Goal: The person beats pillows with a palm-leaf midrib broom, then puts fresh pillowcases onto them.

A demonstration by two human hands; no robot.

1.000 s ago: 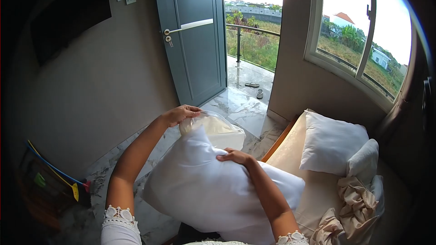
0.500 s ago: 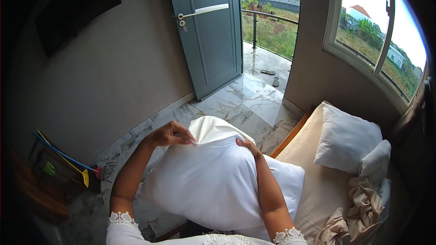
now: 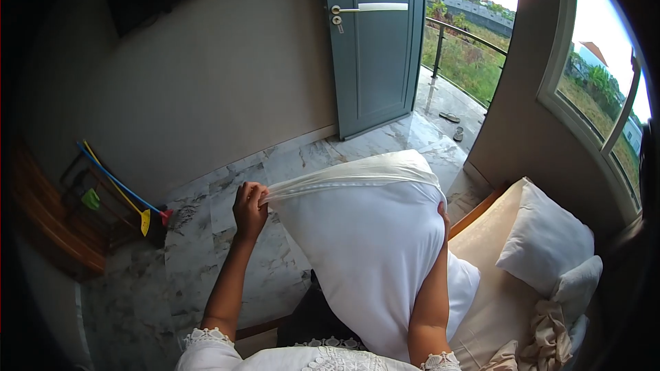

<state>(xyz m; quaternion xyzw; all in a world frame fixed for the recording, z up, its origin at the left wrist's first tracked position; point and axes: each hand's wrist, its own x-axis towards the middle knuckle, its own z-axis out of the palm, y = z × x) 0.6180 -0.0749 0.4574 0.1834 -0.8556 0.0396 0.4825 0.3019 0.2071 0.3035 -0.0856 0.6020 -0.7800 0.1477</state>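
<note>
I hold a large white pillow [image 3: 364,240] upright in front of me, inside a white pillowcase [image 3: 350,173] whose open top edge is pulled taut. My left hand [image 3: 249,209] pinches the left corner of the pillowcase opening. My right hand [image 3: 443,216] grips the right side of the pillow near the top; most of that hand is hidden behind the fabric, and only the forearm shows clearly.
A bed [image 3: 496,295] at the right carries a second white pillow [image 3: 546,240] and crumpled beige linen [image 3: 550,333]. A grey door [image 3: 375,41] stands open to a balcony with sandals [image 3: 452,125]. A broom [image 3: 117,185] leans by the left wall on the marble floor [image 3: 206,247].
The pillow has been lifted upright and the case pulled further up over it. My left hand moved out to the left, stretching the opening. The view has turned left.
</note>
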